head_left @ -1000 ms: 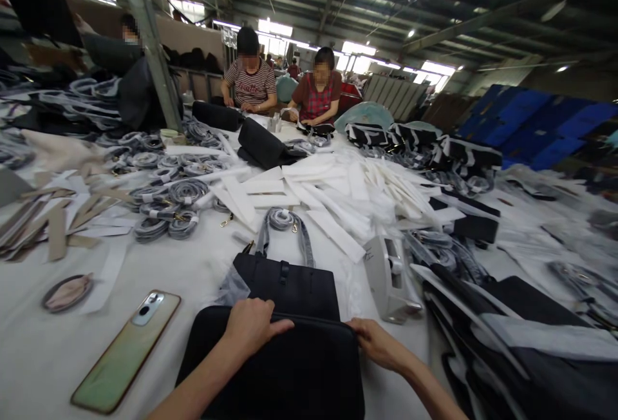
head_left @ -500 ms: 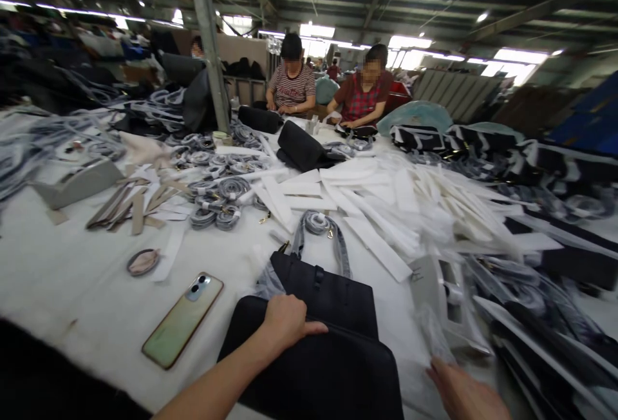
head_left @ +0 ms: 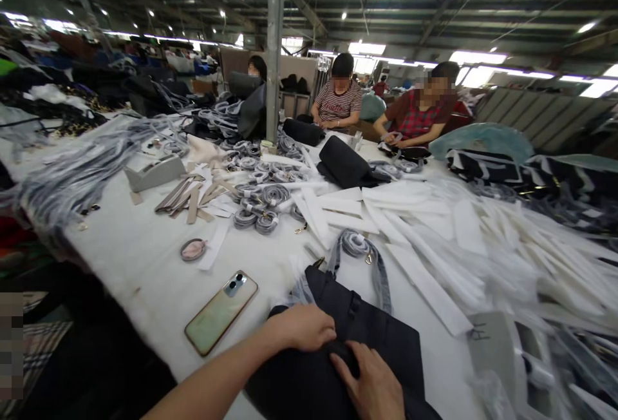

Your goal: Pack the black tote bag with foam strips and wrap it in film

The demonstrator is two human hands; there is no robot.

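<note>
Big factory hall, and a long white desk [head_left: 145, 265] strewn with coiled straps [head_left: 263, 204] and white strips [head_left: 425, 281]. At the near edge lies a black bag [head_left: 290, 388], overlapping a second black handbag [head_left: 386, 336]. The left hand [head_left: 302, 328] curls over its top rim, fingers clenched on it. The right hand [head_left: 371, 384] lies flat on the bag, fingers loosely spread. A phone [head_left: 221, 312] rests just to the left. At the far end sit a person in stripes [head_left: 340, 95] and a person in plaid [head_left: 425, 114].

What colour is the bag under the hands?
The bag is plain black; the head view shows it.
</note>
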